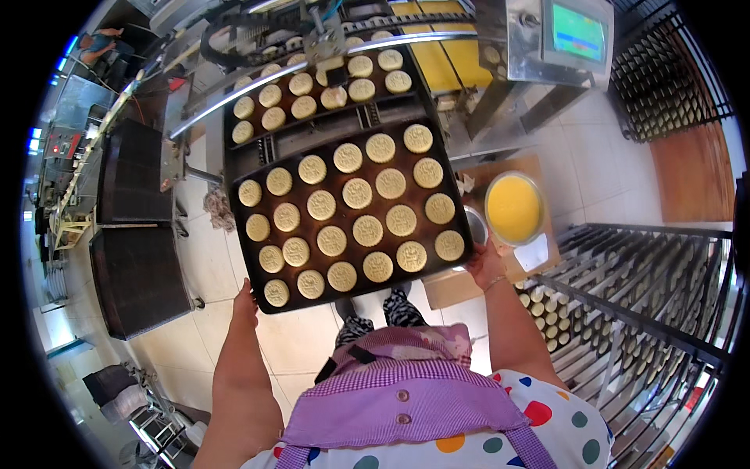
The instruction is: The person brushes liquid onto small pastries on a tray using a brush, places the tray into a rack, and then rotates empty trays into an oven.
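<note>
A dark baking tray (351, 299) bears rows of round, pale pastries (367, 230) with stamped tops. At its near left corner my left hand (245, 303) grips the rim, fingers mostly hidden by the edge. My right hand (486, 266) is closed on the near right corner, its fingertips out of sight beside the tray. The tray's far side meets the conveyor (312, 133) of a machine. Farther up that machine, a second tray (258, 141) of the same pastries lies under a metal bar and a small nozzle head (336, 76).
Right of the tray, a bowl of yellow liquid (514, 208) stands on a brown board. A dark rack (625, 297) holding trays of pastries is at my right. A control screen (576, 31) hangs at the upper right. Dark carts (141, 281) stand left; a person (101, 45) is at the far left.
</note>
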`<state>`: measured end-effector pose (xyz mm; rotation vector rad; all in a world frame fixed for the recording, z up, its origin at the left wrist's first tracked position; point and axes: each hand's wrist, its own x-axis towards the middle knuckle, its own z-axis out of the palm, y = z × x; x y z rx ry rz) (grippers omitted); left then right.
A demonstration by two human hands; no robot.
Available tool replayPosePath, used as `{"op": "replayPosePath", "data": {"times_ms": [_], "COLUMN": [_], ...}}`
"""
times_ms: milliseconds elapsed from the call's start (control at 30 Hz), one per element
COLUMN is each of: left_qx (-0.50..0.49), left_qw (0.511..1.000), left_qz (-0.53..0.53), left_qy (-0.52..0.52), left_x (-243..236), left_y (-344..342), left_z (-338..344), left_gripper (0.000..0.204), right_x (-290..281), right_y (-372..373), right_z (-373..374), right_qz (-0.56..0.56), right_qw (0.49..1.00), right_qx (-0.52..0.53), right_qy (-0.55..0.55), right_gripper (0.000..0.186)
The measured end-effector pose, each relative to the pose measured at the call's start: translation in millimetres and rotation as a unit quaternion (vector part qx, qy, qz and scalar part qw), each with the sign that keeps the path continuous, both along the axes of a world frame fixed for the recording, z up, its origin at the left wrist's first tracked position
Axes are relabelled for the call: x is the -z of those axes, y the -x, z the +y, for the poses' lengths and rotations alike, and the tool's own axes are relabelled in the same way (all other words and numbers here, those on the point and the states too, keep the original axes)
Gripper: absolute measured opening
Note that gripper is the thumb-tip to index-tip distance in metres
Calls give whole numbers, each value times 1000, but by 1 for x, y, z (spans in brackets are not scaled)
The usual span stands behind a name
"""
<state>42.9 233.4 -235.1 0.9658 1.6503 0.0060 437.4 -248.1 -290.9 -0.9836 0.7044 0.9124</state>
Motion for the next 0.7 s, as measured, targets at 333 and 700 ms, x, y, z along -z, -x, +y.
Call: {"op": "replayPosePath", "data": {"times_ms": [333, 700], "left_qx": [-210, 29], "left_qw": [923, 930], "left_qz": [-297, -341], "left_qy": [122, 133], "left_x": [6, -84], "left_y": [-24, 78], "left_z": [-5, -21], "left_gripper": [48, 44], "right_x": [11, -77], "right_y": [1, 329], "right_z": [34, -69], "right_qz": [-244, -75], "right_qw": [932, 914], "right_qx": [66, 299], "right_qy": [260, 264], "right_gripper": [63, 53]}}
